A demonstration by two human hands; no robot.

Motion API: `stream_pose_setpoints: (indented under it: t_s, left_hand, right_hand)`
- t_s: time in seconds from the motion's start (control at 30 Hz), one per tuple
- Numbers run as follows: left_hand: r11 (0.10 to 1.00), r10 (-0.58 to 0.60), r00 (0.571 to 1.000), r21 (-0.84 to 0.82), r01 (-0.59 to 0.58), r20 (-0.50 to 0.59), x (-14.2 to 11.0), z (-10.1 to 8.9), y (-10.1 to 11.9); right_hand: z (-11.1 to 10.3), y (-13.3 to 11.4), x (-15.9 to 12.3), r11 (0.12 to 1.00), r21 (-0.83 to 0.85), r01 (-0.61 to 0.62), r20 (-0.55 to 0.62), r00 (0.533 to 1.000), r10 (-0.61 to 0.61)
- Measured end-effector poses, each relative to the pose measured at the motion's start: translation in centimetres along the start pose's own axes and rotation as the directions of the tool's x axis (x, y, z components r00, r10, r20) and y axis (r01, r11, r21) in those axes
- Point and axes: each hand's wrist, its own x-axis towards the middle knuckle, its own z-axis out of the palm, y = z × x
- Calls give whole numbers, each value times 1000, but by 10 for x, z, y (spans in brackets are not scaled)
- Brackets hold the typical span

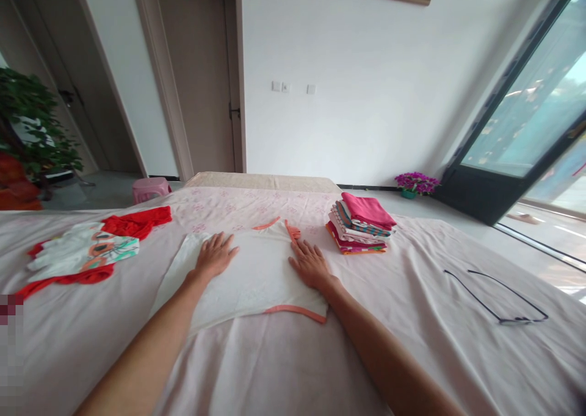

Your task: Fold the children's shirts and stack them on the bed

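Observation:
A white shirt (256, 276) with orange trim lies spread out on the pale pink sheet in front of me. My left hand (215, 254) rests flat on its left part, fingers stretched out. Near the neckline, my right hand (312, 262) lies palm down on the fabric with its fingers apart. To the right of the shirt stands a stack of folded clothes (361, 225), with a bright pink piece on top. A crumpled red and white garment (98, 248) with a printed picture lies off to the left.
Eyeglasses (503, 319) lie on the sheet (430, 367) at the right. Beyond the covered surface are a pink stool (151, 189), a pot of purple flowers (415, 183) and a leafy plant (34, 123). A glass door (526, 105) is at the far right.

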Motion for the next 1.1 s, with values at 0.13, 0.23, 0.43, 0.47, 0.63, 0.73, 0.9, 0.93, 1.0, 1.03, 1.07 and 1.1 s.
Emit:
stream_pose_setpoints:
  t_s: [0.13, 0.23, 0.43, 0.47, 0.63, 0.73, 0.9, 0.93, 1.0, 1.03, 1.07, 1.1]
  left_hand:
    - [992, -98, 994, 80, 102, -46, -15, 3, -58]
    - [980, -173, 983, 88, 178, -56, -31, 1, -82]
    - [952, -172, 967, 222, 212, -187, -63, -21, -65]
    - [957, -135, 973, 230, 178, -189, -68, -24, -55]
    - [995, -11, 997, 94, 18, -72, -95, -22, -14]
    - [996, 59, 997, 64, -56, -44, -110, -16, -13]
    - [994, 47, 997, 107, -40, -67, -122, -13, -43]
    - [993, 36, 997, 117, -28, -72, -123, -14, -49]
    - [991, 29, 997, 133, -19, -78, -125, -14, -56]
    - [990, 32, 996, 138, -21, -80, -125, -13, -58]
    - [989, 39, 996, 143, -27, -83, -125, -13, -60]
    - [989, 43, 995, 146, -30, -86, -125, -12, -60]
  right_hand:
    - [-1, 0, -1, 1000, 5, -3, -3, 1000, 3]
    - [-1, 0, -2, 1000, 1, -3, -9, 1000, 3]
    - [-2, -1, -3, 1000, 13, 3, -6, 1000, -3]
    - [-2, -1, -2, 1000, 14, 0, -8, 1000, 0]
    - [-1, 0, -2, 999, 32, 4, -23, 1000, -3]
    - [-3, 0, -3, 999, 41, 15, -25, 1000, -14]
    - [-9, 8, -8, 996, 61, 65, -7, 998, -65]
    - [-10, 12, -10, 994, 69, 82, -10, 997, -82]
    - [-12, 22, -13, 992, 82, 97, -18, 995, -95]
    - [-12, 28, -16, 992, 86, 87, -20, 996, -85]
    - [-13, 35, -19, 994, 92, 67, -23, 998, -65]
    - [-14, 41, -23, 994, 101, 42, -29, 999, -39]
